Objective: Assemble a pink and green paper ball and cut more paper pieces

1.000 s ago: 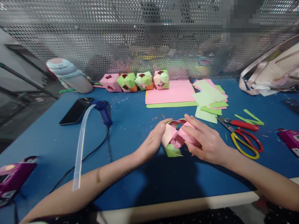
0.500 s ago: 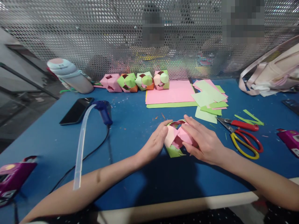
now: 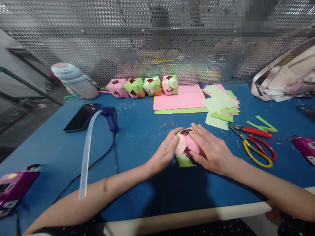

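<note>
Between my two hands, low over the blue table [image 3: 137, 131], is a folded paper ball [image 3: 181, 146] in pink and green. My left hand [image 3: 165, 149] presses its left side with the fingers together. Around the right side curls my right hand [image 3: 213, 149], fingers over the top and thumb at the front. Part of the ball's right side is hidden by that hand. A green flap sticks out at its bottom. Right of my hands lie scissors [image 3: 258, 152] with red and yellow handles and a red-handled tool [image 3: 256, 131].
Several finished paper balls [image 3: 135, 88] line the mesh panel [image 3: 118, 39], beside pink sheets [image 3: 182, 97] and loose paper pieces [image 3: 219, 100]. On the left are a blue glue gun [image 3: 110, 119] with a long glue stick, a phone [image 3: 81, 118] and a bottle [image 3: 76, 82]. A bag [image 3: 290, 77] stands right.
Both hands have squeezed the paper ball closer together, and the gap between its pink panels is narrower. Everything else stays in place.
</note>
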Tool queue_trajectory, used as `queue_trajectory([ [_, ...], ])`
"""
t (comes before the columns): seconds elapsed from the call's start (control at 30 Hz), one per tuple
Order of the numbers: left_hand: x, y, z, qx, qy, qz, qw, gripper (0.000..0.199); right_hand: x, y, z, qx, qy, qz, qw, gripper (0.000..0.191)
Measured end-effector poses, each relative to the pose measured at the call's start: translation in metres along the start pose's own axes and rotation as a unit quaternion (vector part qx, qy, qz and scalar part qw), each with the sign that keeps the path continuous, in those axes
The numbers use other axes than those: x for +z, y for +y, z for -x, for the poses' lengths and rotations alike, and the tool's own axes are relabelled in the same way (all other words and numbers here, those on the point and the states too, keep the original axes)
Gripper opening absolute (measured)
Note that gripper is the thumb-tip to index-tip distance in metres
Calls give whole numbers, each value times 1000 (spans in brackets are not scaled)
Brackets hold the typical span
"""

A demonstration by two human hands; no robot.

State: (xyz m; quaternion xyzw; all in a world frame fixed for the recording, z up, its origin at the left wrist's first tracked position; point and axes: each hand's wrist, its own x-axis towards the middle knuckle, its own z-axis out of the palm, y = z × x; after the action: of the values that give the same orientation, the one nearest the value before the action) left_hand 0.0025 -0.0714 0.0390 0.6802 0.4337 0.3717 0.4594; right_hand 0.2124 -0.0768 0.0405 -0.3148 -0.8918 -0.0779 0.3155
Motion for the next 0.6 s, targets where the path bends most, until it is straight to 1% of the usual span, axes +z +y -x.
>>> queue_trajectory([
  [0.13, -2, -1, 1, 31, 4, -19, 999, 56, -6, -1, -2, -6, -6, -30, 1000, 60],
  [0.3, -9, -5, 0, 105, 6, -30, 994, 58, -22, 4, -8, -22, -28, -128, 991, 63],
  [0.37, -12, -6, 0, 124, 13, -32, 992, 60, -26, 8, -7, -9, -32, -164, 986, 67],
  [0.47, -14, -8, 0, 132, 20, -30, 991, 65, -26, 15, -4, 24, -40, -206, 977, 74],
  [0.53, -14, -9, 0, 138, 23, -30, 990, 67, -24, 18, -2, 50, -44, -225, 972, 77],
  [0.6, -14, -10, -1, 146, 24, -34, 988, 67, -22, 20, -1, 60, -43, -230, 970, 77],
])
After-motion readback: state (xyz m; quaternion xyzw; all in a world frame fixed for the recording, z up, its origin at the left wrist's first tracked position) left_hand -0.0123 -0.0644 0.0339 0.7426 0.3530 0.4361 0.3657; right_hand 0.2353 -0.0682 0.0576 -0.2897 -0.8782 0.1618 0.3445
